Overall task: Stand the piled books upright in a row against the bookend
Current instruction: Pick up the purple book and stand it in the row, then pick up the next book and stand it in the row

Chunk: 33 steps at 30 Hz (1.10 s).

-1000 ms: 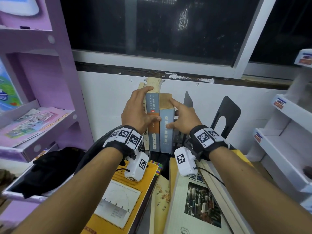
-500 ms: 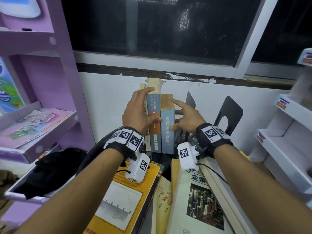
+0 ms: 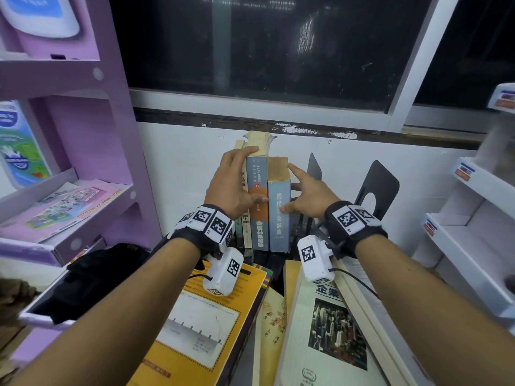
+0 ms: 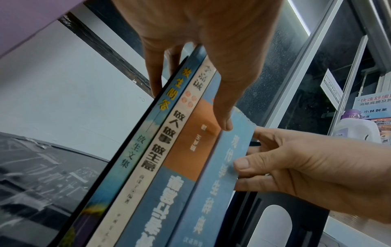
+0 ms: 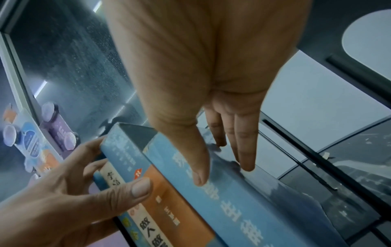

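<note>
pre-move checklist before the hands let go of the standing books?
1. Row of four books upright: ok.
2. Left hand grips the row's left side: ok.
3. Right hand flat on the light blue book: ok.
4. Black bookend touching the light blue book: cannot tell, the hand covers it.
5. Second bookend out of the way at right: ok.
6. Pile all shelved: not ok, the yellow book lies flat.

**Count of items in view**

Upright books (image 3: 263,207): 4, spines visible in the left wrist view. Books lying flat (image 3: 206,324) in front: at least 4. Black metal bookends (image 3: 380,188): 2. Hands: 2, left hand (image 3: 232,185), right hand (image 3: 310,196).
</note>
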Each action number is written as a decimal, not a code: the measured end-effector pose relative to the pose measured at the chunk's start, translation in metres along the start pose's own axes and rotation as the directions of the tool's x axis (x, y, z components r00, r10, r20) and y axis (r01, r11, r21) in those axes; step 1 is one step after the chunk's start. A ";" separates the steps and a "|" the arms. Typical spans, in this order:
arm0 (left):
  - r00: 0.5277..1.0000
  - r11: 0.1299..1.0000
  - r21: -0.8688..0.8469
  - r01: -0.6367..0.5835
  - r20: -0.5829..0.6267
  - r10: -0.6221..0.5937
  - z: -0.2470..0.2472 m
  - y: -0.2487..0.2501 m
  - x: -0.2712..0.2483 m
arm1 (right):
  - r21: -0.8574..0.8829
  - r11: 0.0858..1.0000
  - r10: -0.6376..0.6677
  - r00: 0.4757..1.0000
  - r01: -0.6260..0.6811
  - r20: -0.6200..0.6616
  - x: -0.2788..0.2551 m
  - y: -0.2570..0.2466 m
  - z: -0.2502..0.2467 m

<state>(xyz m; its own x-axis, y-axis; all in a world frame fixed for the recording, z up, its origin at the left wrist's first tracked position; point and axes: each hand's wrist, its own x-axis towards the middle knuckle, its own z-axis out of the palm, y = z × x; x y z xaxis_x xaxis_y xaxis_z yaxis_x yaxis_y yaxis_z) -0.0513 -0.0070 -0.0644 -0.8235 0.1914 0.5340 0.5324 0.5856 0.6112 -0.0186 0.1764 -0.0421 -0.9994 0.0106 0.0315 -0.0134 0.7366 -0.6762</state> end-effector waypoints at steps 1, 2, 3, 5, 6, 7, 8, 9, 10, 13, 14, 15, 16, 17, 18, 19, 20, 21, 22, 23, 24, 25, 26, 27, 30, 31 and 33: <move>1.000 1.000 0.001 0.004 0.013 -0.004 -0.002 0.001 0.000 | -0.010 1.000 0.001 1.000 -0.001 -0.007 -0.003 -0.002 -0.002; 1.000 1.000 0.001 0.012 0.020 -0.012 -0.003 0.001 -0.001 | -0.018 1.000 0.002 1.000 -0.002 -0.019 -0.005 -0.004 -0.003; 1.000 1.000 0.001 0.021 0.020 -0.021 -0.005 0.002 -0.003 | -0.029 1.000 0.004 1.000 -0.005 -0.028 -0.008 -0.006 -0.005; 0.999 0.999 0.001 0.037 0.020 -0.037 -0.008 0.006 -0.008 | -0.060 0.998 0.003 1.000 -0.005 -0.029 -0.014 -0.010 -0.010; 0.999 0.999 -0.001 0.039 0.020 -0.039 -0.010 0.007 -0.011 | -0.076 0.997 0.000 1.000 -0.002 -0.026 -0.018 -0.011 -0.013; 0.999 0.999 -0.002 0.041 0.018 -0.041 -0.012 0.008 -0.013 | -0.089 0.996 0.001 1.000 -0.003 -0.021 -0.022 -0.012 -0.016; 0.999 0.999 0.002 0.045 0.014 -0.045 -0.015 0.009 -0.016 | -0.096 0.995 0.003 1.000 -0.005 -0.016 -0.027 -0.013 -0.019; 0.999 0.999 0.011 0.050 0.007 -0.050 -0.017 0.011 -0.019 | -0.096 0.995 0.005 1.000 -0.006 -0.013 -0.033 -0.013 -0.022; 0.998 0.998 0.019 0.056 -0.004 -0.056 -0.019 0.012 -0.023 | -0.095 0.995 0.004 1.000 -0.005 -0.012 -0.038 -0.013 -0.025; 0.996 0.996 0.039 0.077 -0.055 -0.075 -0.023 0.021 -0.033 | -0.125 0.992 0.006 1.000 -0.006 -0.002 -0.058 -0.011 -0.035; 0.995 0.996 0.041 0.081 -0.070 -0.078 -0.024 0.024 -0.037 | -0.134 0.991 0.011 1.000 -0.011 0.004 -0.064 -0.010 -0.038; 0.994 0.996 0.042 0.082 -0.078 -0.079 -0.024 0.029 -0.040 | -0.146 0.989 0.021 1.000 -0.018 0.014 -0.070 -0.009 -0.042; 0.994 0.996 0.043 0.079 -0.078 -0.075 -0.024 0.034 -0.044 | -0.162 0.986 0.031 0.999 -0.026 0.026 -0.077 -0.008 -0.045; 0.995 0.996 0.042 0.073 -0.070 -0.070 -0.023 0.039 -0.047 | -0.179 0.983 0.044 0.998 -0.037 0.038 -0.084 -0.007 -0.049; 0.996 0.997 0.039 0.068 -0.057 -0.065 -0.022 0.045 -0.051 | -0.196 0.979 0.056 0.997 -0.046 0.048 -0.091 -0.006 -0.052; 0.997 0.997 0.033 0.065 -0.037 -0.064 -0.020 0.051 -0.054 | -0.214 0.975 0.067 0.996 -0.053 0.058 -0.098 -0.004 -0.055; 0.998 0.997 0.022 0.068 -0.005 -0.068 -0.018 0.057 -0.058 | -0.234 0.971 0.076 0.995 -0.058 0.067 -0.105 -0.003 -0.058; 0.997 0.997 0.012 0.072 0.034 -0.072 -0.016 0.065 -0.061 | -0.255 0.965 0.085 0.994 -0.064 0.074 -0.112 -0.001 -0.061; 0.994 0.997 0.011 0.074 0.077 -0.075 -0.013 0.072 -0.064 | -0.277 0.959 0.094 0.992 -0.068 0.081 -0.119 0.000 -0.063; 0.990 0.997 0.018 0.073 0.121 -0.075 -0.010 0.079 -0.067 | -0.295 0.952 0.106 0.991 -0.076 0.086 -0.125 0.003 -0.066; 0.983 0.997 0.023 0.075 0.165 -0.078 -0.007 0.086 -0.070 | -0.308 0.948 0.121 0.988 -0.087 0.093 -0.131 0.005 -0.068; 0.975 0.997 0.020 0.081 0.207 -0.083 -0.003 0.092 -0.072 | -0.316 0.944 0.137 0.986 -0.100 0.097 -0.137 0.008 -0.071; 0.964 0.995 0.009 0.095 0.250 -0.095 0.002 0.097 -0.075 | -0.324 0.940 0.150 0.983 -0.110 0.102 -0.142 0.012 -0.073; 0.949 0.993 -0.003 0.121 0.295 -0.114 0.007 0.102 -0.077 | -0.332 0.936 0.161 0.982 -0.118 0.103 -0.148 0.015 -0.076; 0.894 0.984 0.012 0.179 0.416 -0.168 0.023 0.114 -0.084 | -0.371 0.918 0.188 0.978 -0.141 0.094 -0.163 0.025 -0.083; 0.876 0.981 0.014 0.192 0.448 -0.178 0.029 0.117 -0.087 | -0.379 0.912 0.202 0.976 -0.155 0.087 -0.166 0.030 -0.085; 0.834 0.968 0.001 0.252 0.506 -0.218 0.040 0.123 -0.092 | -0.376 0.905 0.245 0.967 -0.200 0.074 -0.173 0.041 -0.088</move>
<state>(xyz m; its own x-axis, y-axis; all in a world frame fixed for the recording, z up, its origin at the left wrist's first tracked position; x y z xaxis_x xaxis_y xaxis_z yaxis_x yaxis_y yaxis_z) 0.0818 0.0788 -0.0618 -0.9022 0.4309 0.0167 0.3074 0.6156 0.7257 0.1564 0.2646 -0.0103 -0.9718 0.1401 -0.1897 0.1991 0.9186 -0.3415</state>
